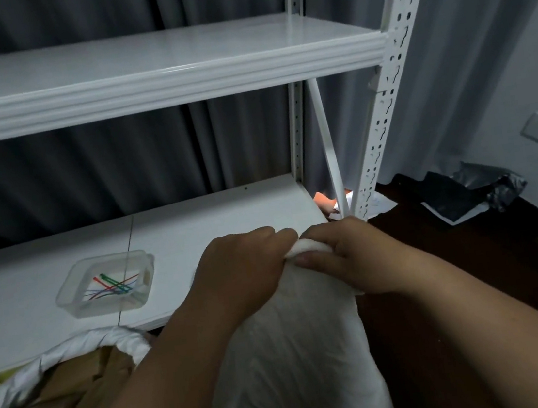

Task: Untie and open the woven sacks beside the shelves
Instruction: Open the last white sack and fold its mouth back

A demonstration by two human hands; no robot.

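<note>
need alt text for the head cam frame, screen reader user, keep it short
Both hands, left hand and right hand, grip the bunched neck of a white woven sack in front of a white metal shelf. On the shelf sits a clear plastic tray of coloured ties; an opened sack holding cardboard boxes lies at left.

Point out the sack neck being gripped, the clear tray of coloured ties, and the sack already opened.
sack neck (304, 246), head view, the bunched cloth between both hands.
clear tray (75, 279), head view, its left rim.
opened sack (74, 349), head view, its rolled-back white rim.
</note>
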